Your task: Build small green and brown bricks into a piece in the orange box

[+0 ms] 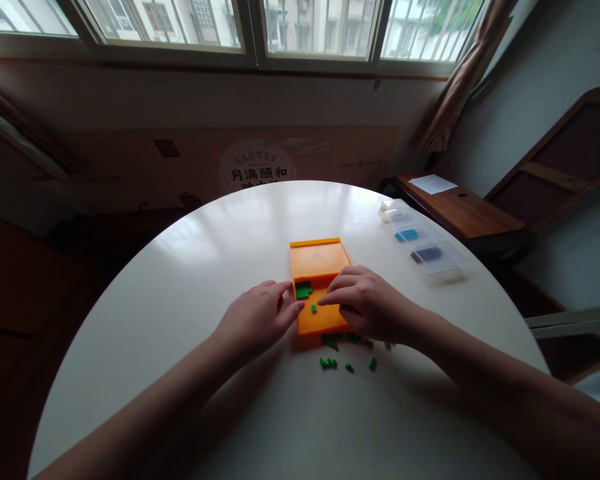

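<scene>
An orange case (325, 323) lies on the table with its flat orange lid (317, 260) folded back. In the case's upper left corner sits a patch of joined green studded pieces (303, 289). A single small green piece (314, 309) lies apart, just below that patch. My left hand (263, 310) rests at the case's left edge, thumb and index finger apart with nothing seen between them. Over the case's right side is my right hand (367, 300). Its index finger reaches toward the small piece, and its thumb is apart from that finger; the hand hides part of the case.
Several loose green pieces (329, 363) lie on the round white table (180, 280) in front of the case. A clear compartment box (435, 257) with blue and dark contents stands at the right rim. Beyond it is a wooden bench (480, 213) with a paper sheet (433, 184).
</scene>
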{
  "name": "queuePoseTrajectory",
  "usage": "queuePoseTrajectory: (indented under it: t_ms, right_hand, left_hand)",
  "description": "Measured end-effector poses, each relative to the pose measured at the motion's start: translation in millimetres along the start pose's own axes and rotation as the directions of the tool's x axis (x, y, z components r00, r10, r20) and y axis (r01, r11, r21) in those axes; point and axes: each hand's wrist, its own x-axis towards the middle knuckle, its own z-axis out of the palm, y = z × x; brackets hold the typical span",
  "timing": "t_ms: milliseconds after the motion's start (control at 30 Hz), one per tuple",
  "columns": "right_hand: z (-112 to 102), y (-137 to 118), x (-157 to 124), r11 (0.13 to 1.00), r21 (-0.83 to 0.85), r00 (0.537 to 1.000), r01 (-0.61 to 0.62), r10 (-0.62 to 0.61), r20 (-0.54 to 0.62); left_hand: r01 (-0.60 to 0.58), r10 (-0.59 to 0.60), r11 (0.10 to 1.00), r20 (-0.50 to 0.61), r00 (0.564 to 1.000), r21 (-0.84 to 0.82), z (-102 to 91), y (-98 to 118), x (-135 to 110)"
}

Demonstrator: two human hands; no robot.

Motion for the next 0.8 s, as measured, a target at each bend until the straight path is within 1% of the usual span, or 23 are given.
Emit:
queuePoseTrajectory:
  t_ms: [67, 133, 200, 233, 267, 300, 333, 367, 400, 433, 500, 600, 667, 733, 800]
  right_hand:
    - [-10, 4, -1, 0.999, -0.033, 1.0, -0.006, 0.005, -0.031]
    - [-25, 8, -4, 0.998, -0.055, 0.998, -0.009, 0.006, -0.058]
    - [-42, 7, -10, 0.998, -0.055, 0.999, -0.016, 0.014, -0.035]
    - [-51, 5, -14, 0.999, -0.051, 1.0, -0.015, 0.015, 0.013]
    - [-58, 1, -17, 0.998, -0.055, 0.996, -0.023, 0.028, 0.085]
    - [-63, -5, -21, 0.999, -0.046, 0.983, -0.018, 0.027, 0.182]
    - [-67, -11, -24, 0.999, -0.035, 0.956, -0.021, 0.03, 0.292]
    - [-68, -18, -27, 0.999, -0.037, 0.931, -0.027, 0.038, 0.362]
    - [-68, -24, -30, 0.998, -0.045, 0.913, -0.038, 0.053, 0.404]
    - [-66, -28, -31, 0.998, -0.056, 0.898, -0.041, 0.061, 0.436]
    - [-63, -34, -33, 0.995, -0.087, 0.889, -0.044, 0.079, 0.452]
    - [-60, -33, -32, 0.991, -0.127, 0.891, -0.052, 0.103, 0.442]
    - [-59, -31, -30, 0.987, -0.152, 0.891, -0.061, 0.122, 0.436]
    - [-58, -30, -28, 0.982, -0.182, 0.892, -0.058, 0.132, 0.432]
    - [-55, -31, -26, 0.976, -0.217, 0.898, -0.033, 0.124, 0.423]
  left_hand:
    - [0.002, -0.002, 1.0, 0.002, 1.0, -0.006, -0.4, 0, 0]
    - [0.01, -0.01, 1.0, 0.007, 1.0, -0.01, -0.6, -1, 0]
    - [0.023, -0.023, 1.0, -0.006, 1.0, -0.006, -1.1, -2, 0]
    - [0.026, -0.026, 1.0, -0.022, 0.999, -0.002, -1.5, -2, 0]
    - [0.024, -0.023, 1.0, -0.046, 0.999, 0.003, -2.1, -3, 0]
    - [0.017, -0.016, 1.0, -0.076, 0.997, 0.007, -2.9, -3, -1]
    - [0.004, -0.003, 1.0, -0.109, 0.994, 0.009, -4.0, -3, -1]
    - [-0.015, 0.016, 1.0, -0.141, 0.99, 0.009, -5.1, -3, -2]
    - [-0.043, 0.043, 0.999, -0.168, 0.985, 0.005, -6.5, -3, -3]
    - [-0.078, 0.076, 0.997, -0.188, 0.979, 0.0, -7.9, -2, -4]
    - [-0.178, 0.172, 0.984, -0.199, 0.965, -0.011, -10.8, -1, -6]
    - [-0.366, 0.36, 0.93, -0.139, 0.923, -0.02, -14.3, 2, -11]
    - [-0.459, 0.456, 0.888, -0.077, 0.886, -0.02, -15.5, 4, -14]
    - [-0.503, 0.502, 0.864, -0.032, 0.864, -0.016, -16.1, 5, -16]
    - [-0.51, 0.509, 0.86, -0.027, 0.86, -0.009, -16.4, 5, -16]
